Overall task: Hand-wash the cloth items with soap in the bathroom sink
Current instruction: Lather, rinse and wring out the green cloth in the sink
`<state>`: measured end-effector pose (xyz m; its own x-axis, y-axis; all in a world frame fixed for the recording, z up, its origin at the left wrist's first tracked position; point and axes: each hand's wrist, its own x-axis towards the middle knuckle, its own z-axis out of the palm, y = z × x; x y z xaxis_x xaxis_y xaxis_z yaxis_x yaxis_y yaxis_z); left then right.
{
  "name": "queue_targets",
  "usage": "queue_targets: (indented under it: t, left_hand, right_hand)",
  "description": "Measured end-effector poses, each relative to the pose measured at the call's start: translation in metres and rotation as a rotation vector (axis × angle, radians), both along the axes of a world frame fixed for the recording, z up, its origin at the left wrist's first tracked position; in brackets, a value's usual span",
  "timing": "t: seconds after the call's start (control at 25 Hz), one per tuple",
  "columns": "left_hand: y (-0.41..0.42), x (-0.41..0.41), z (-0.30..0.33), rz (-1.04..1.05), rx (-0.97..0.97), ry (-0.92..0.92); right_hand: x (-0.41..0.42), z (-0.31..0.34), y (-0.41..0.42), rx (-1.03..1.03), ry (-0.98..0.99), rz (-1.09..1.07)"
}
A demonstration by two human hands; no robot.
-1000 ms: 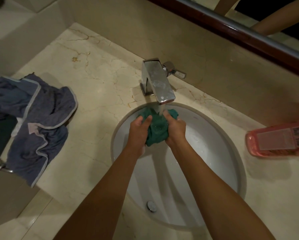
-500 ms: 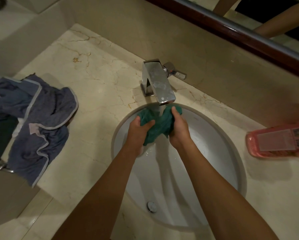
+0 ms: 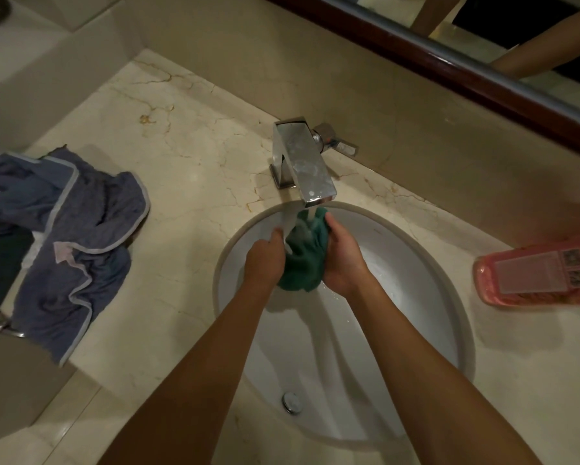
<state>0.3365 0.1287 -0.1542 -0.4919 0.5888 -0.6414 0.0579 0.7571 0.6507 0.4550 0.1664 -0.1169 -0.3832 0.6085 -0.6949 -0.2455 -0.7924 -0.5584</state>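
Note:
A bunched green cloth [image 3: 304,260] hangs over the white oval sink [image 3: 426,297], right under the chrome tap [image 3: 303,164], and water runs from the spout onto it. My left hand [image 3: 265,261] grips the cloth's left side with curled fingers. From the other side my right hand [image 3: 342,260] grips it, thumb along the top edge. A pink bottle of liquid soap [image 3: 537,271] lies on its side on the counter at the right. The palm sides of both hands are hidden by the cloth.
A crumpled blue-grey garment with pale trim [image 3: 70,236] lies on the marble counter [image 3: 181,182] at the left, partly over the edge. The drain plug [image 3: 292,402] sits at the near side of the basin. A mirror with a dark frame [image 3: 449,62] runs behind.
Both hands have shifted the green cloth between them under the running water, the right hand sliding up and the cloth bunching more tightly. Nothing else moved.

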Motion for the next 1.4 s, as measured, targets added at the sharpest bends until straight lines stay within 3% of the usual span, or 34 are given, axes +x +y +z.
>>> queue_targets:
  t: [0.04,0.12,0.2,0.4,0.52,0.64,0.76,0.92,1.16,1.4]
  left_hand:
    - [0.0,0.001,-0.001,-0.044,0.077,-0.011]
    - [0.002,0.003,0.005,0.009,0.231,-0.243]
    - [0.006,0.007,0.013,0.071,0.244,-0.437]
    - [0.005,0.002,0.014,-0.071,0.334,-0.286]
    - [0.003,-0.004,0.011,0.062,0.412,-0.436]
    - [0.005,-0.004,0.01,0.173,0.412,-0.524]
    - [0.003,-0.004,0.008,0.166,0.422,-0.56]
    - [-0.003,-0.002,0.008,0.129,0.434,-0.669]
    - [-0.007,0.002,0.01,0.08,0.382,-0.542]
    - [-0.003,0.006,0.014,-0.092,0.224,-0.452]
  right_hand:
    - [0.001,0.001,0.0,-0.01,0.012,0.005]
    - [0.001,0.0,-0.001,0.01,-0.024,0.03]
    - [0.002,-0.002,0.0,0.01,-0.071,0.047]
    - [0.01,-0.003,0.012,0.012,-0.164,0.065]
    - [0.015,-0.009,0.014,0.089,-0.268,0.111]
    - [0.017,-0.01,0.012,0.099,-0.161,0.149]
    - [0.016,-0.007,0.011,0.06,-0.116,0.216]
    - [0.012,-0.007,0.012,0.083,-0.201,0.222]
    - [0.006,-0.01,0.012,0.141,-0.242,0.041]
    - [-0.005,-0.01,0.01,0.111,-0.261,0.019]
